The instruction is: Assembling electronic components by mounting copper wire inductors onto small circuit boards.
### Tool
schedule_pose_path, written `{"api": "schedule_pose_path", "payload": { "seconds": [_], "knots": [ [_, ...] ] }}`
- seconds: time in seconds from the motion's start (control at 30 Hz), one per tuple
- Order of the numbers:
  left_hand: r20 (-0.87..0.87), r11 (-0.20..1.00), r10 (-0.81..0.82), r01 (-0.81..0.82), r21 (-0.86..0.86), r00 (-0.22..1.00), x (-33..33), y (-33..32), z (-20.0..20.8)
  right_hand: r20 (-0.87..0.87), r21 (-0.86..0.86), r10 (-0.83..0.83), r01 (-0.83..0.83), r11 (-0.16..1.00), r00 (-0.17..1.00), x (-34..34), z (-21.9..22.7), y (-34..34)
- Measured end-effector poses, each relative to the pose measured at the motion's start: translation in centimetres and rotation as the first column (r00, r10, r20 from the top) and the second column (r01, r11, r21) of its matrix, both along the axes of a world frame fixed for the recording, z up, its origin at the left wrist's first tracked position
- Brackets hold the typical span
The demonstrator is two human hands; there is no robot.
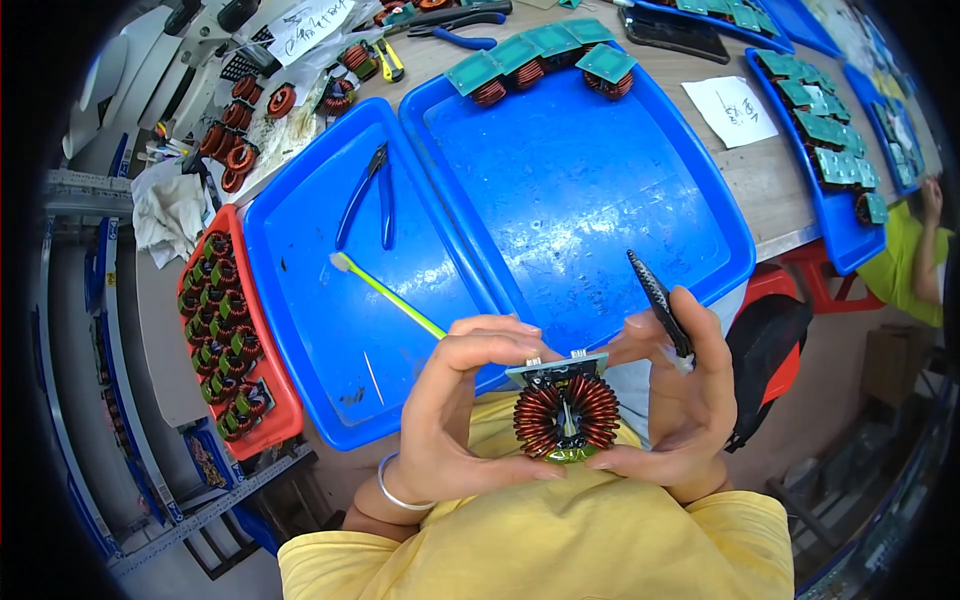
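A copper-wound toroidal coil (567, 415) with a small circuit board along its top edge is held up in front of my chest. My left hand (455, 415) grips it from the left, thumb at the green lower edge and fingers by the board. From the other side my right hand (690, 410) closes on the same coil. Between the right fingers a black pointed tool (658, 300), perhaps tweezers, sticks up. A lime-green brush (385, 290) lies in the left blue tray (300, 330), its lower end meeting my left hand's outline. Blue-handled cutters (372, 205) rest farther back there.
Beyond my hands, the larger blue tray (600, 170) carries several board-topped coils (530, 60) along its far edge. A red tray (270, 400) of coils stands at left. Blue trays of boards (825, 130) lie at right, near another person's yellow sleeve (905, 255).
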State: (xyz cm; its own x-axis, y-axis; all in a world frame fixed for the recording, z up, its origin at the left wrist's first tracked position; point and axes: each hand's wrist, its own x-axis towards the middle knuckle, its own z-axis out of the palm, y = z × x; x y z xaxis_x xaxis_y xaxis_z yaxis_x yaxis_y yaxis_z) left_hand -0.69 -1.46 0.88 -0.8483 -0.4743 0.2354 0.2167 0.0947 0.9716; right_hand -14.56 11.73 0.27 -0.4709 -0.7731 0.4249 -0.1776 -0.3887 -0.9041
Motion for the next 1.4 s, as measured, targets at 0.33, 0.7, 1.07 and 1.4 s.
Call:
{"api": "schedule_pose_path", "payload": {
  "seconds": [0.33,0.7,1.07,1.4],
  "knots": [
    [0.020,0.999,-0.029,0.030,-0.031,0.999,0.3,-0.2,0.2,0.019,-0.013,-0.004,0.005,1.000,1.000,-0.1,0.3,0.0],
    [0.002,0.998,-0.015,0.016,-0.060,1.000,0.2,-0.1,0.7,0.028,0.015,-0.001,0.001,1.000,1.000,0.3,0.2,0.6],
    [-0.004,0.994,-0.047,0.047,-0.095,0.999,0.1,-0.2,0.8,-0.032,-0.029,-0.014,0.013,1.000,0.999,0.1,0.5,0.4],
    [0.041,0.974,-0.018,0.008,0.226,0.999,0.3,0.6,0.1,-0.094,0.013,-0.045,0.047,0.999,0.995,-0.1,1.6,0.2]
  ]
}}
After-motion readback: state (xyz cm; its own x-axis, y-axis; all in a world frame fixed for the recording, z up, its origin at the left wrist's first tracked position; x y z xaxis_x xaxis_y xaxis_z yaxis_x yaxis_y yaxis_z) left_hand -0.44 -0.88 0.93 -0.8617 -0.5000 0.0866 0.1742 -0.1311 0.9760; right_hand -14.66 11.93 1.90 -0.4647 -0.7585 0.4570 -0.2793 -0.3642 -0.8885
